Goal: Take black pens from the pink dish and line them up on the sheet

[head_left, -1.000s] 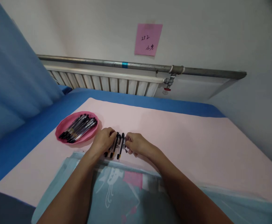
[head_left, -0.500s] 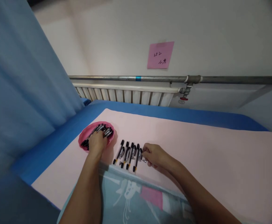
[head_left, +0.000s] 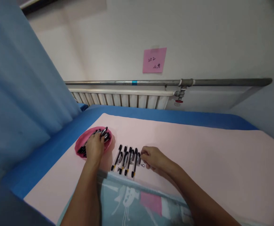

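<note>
My left hand (head_left: 95,148) reaches into a pink basket (head_left: 77,147) heaped with black pens. Its fingers are closed on a pen (head_left: 104,131) that tilts up out of the pile. On the pale pink sheet, several black-capped pens with clear barrels (head_left: 128,160) lie side by side in a slanted row, longer ones alternating with shorter ones. My right hand (head_left: 154,157) rests at the row's right end, fingers curled in a pinch on a pen. A silvery tip (head_left: 142,165) shows just below those fingertips; the rest of that pen is mostly hidden.
The pink sheet (head_left: 198,150) covers a blue surface (head_left: 186,116). Behind it are a white radiator (head_left: 125,99), a metal pipe (head_left: 99,83) and a red-handled valve (head_left: 179,101). A blue curtain (head_left: 26,78) hangs at left. A pink note (head_left: 154,60) is on the wall.
My left hand has raised one pen's end above the pile in the basket. My right hand stays at the row's right end. The view has shifted slightly.
</note>
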A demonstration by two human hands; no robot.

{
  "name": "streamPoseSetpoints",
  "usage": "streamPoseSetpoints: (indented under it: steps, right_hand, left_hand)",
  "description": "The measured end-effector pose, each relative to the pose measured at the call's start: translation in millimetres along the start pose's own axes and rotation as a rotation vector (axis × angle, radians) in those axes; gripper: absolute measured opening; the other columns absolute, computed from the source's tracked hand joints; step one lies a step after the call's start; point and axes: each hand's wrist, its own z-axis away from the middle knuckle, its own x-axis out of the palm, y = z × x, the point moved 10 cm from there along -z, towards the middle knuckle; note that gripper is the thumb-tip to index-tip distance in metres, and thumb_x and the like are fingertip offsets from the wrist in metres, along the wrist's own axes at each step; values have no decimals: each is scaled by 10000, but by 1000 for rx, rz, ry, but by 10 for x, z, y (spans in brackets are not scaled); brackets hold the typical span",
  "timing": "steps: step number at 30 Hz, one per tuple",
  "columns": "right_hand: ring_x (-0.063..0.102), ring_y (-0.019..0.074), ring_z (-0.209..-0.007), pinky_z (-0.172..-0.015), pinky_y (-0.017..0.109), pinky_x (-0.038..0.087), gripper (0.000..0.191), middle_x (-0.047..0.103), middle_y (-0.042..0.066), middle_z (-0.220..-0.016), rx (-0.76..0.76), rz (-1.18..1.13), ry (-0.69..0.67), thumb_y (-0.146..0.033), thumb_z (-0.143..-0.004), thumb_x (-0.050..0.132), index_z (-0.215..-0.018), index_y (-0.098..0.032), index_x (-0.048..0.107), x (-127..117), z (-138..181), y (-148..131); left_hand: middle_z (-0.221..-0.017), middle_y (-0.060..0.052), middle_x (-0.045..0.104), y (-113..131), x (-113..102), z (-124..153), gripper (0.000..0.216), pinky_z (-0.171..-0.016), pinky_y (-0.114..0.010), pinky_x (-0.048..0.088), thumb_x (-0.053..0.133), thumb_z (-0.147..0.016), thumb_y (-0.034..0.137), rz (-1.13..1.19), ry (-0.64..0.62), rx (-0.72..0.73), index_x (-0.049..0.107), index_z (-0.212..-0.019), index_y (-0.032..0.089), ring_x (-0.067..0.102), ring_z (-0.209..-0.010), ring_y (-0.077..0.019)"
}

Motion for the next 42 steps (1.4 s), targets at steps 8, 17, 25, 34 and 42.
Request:
streamPoseSetpoints:
  steps: [8, 17, 25, 34, 42]
  right_hand:
    - [595, 137, -743, -610, 219, 465, 279, 622, 47, -809, -416, -416, 303, -394, -837, 402, -856, -165, 561, -456, 282, -644]
    - [565, 119, -670, -664, 219, 447, 218, 599, 6, -704, -266, -652, 473, -355, -847, 346, -753, -197, 462, -285, 312, -390]
    - [491, 126, -619, -618, 248, 399, 235, 506, -35, -631, -313, -604, 604, -370, -832, 387, -665, -212, 431, -360, 318, -333]
    - [476, 127, -601, -594, 252, 380, 237, 494, -36, -614, -325, -621, 636, -372, -828, 399, -657, -211, 430, -364, 292, -269]
    - [485, 123, -583, -579, 249, 401, 219, 494, -37, -617, -315, -675, 648, -359, -821, 405, -663, -211, 440, -386, 266, -229]
  left_hand:
    - [-540, 65, 424, 1088, 409, 717, 265, -415, -179, 296, 425, -821, 457, 1141, -447, 80, 516, -812, 208, 383, -430, -70]
    - [-424, 120, 276, 1370, 860, 1203, 355, -320, -150, 165, 516, -711, 560, 1410, -719, -304, 484, -803, 219, 248, -305, -40]
    - [-415, 125, 295, 1377, 848, 1256, 355, -330, -134, 149, 557, -689, 535, 1449, -732, -407, 519, -841, 216, 229, -309, -23]
    - [-384, 124, 289, 1396, 845, 1226, 352, -303, -141, 128, 529, -713, 533, 1433, -729, -350, 518, -846, 208, 209, -288, -31]
    - [-388, 124, 277, 1432, 902, 1229, 332, -303, -148, 121, 519, -731, 517, 1451, -760, -346, 529, -867, 215, 196, -289, -33]
